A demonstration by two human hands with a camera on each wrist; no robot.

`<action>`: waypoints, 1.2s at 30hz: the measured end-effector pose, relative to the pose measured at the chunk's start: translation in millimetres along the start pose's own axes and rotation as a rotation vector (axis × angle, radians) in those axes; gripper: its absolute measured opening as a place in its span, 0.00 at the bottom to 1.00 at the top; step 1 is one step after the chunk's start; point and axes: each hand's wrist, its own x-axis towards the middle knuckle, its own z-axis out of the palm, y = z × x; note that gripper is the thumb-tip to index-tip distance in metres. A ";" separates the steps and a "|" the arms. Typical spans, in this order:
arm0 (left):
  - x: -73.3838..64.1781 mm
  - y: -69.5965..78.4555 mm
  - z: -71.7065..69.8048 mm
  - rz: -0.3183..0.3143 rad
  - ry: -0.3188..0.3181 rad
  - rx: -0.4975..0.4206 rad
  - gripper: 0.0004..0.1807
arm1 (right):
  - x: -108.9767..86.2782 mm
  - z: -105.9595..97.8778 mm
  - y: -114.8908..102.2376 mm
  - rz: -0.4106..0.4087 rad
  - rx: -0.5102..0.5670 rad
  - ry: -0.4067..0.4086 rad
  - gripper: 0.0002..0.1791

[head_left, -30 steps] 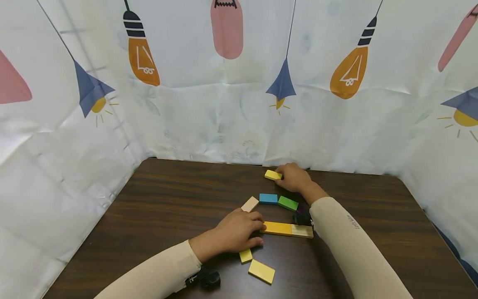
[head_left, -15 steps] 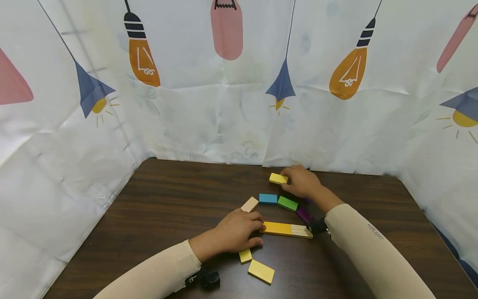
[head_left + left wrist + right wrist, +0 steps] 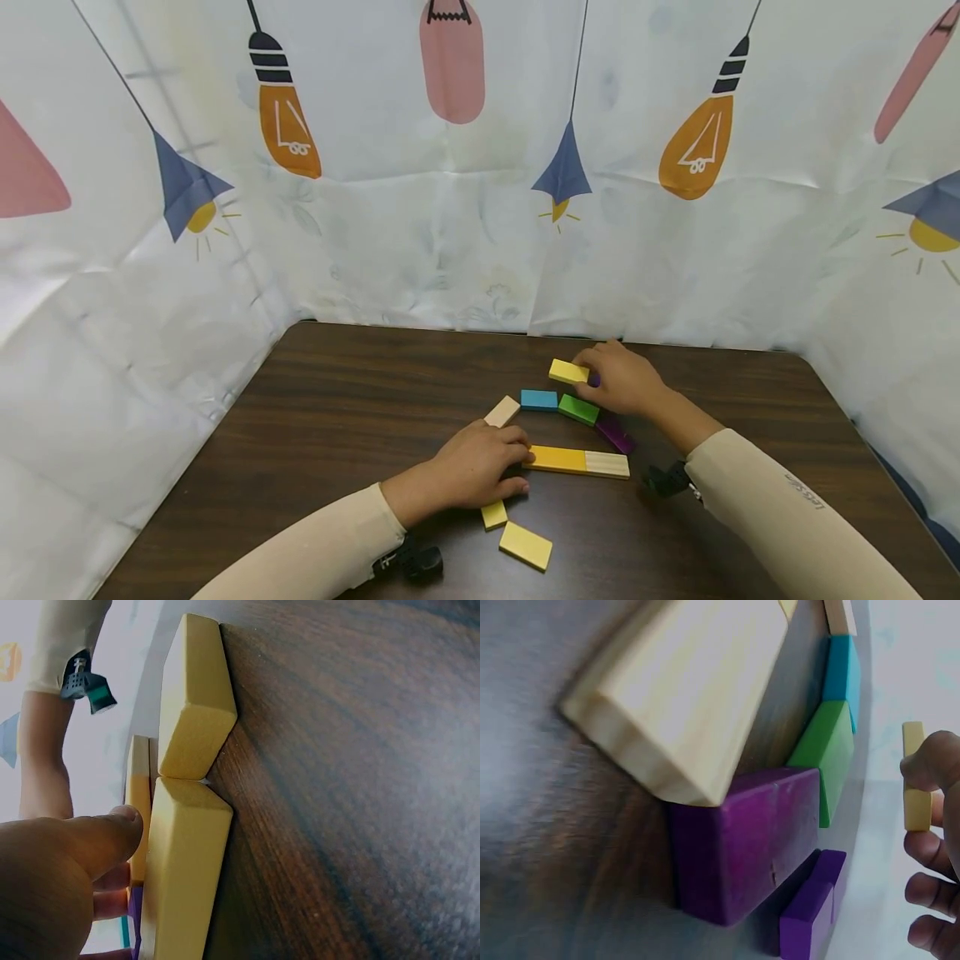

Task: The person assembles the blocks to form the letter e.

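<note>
My right hand (image 3: 618, 377) pinches a small yellow block (image 3: 567, 371) between thumb and fingers, off the table in the right wrist view. Below that hand lie a green block (image 3: 578, 408), a blue block (image 3: 538, 400) and a dark purple block (image 3: 615, 434), forming an arc. My left hand (image 3: 476, 467) rests over the arc's left side, its fingertips at the end of an orange block (image 3: 558, 458). A pale wood block (image 3: 606, 464) adjoins the orange one. The left palm hides part of the layout; in the left wrist view the thumb lies beside the orange block.
A beige block (image 3: 502, 411) lies just beyond the left hand. Two yellow blocks, one partly covered (image 3: 493, 515) and one whole (image 3: 525, 546), lie nearer me. Violet blocks (image 3: 810, 907) stand behind the dark purple one. A printed curtain (image 3: 450, 250) borders the brown table (image 3: 360, 375).
My right hand has moved right and a little toward me, carrying the yellow block. The dark purple block has come into fuller view. My left hand has stayed in place.
</note>
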 end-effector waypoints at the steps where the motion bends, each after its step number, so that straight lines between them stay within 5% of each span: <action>1: 0.2 0.1 0.0 -0.001 -0.001 -0.001 0.20 | -2.6 -0.4 -0.5 -0.005 -0.004 0.003 0.20; 36: 0.5 -1.3 0.8 0.013 0.018 0.018 0.19 | -70.6 -2.1 -29.0 -0.103 -0.011 0.095 0.20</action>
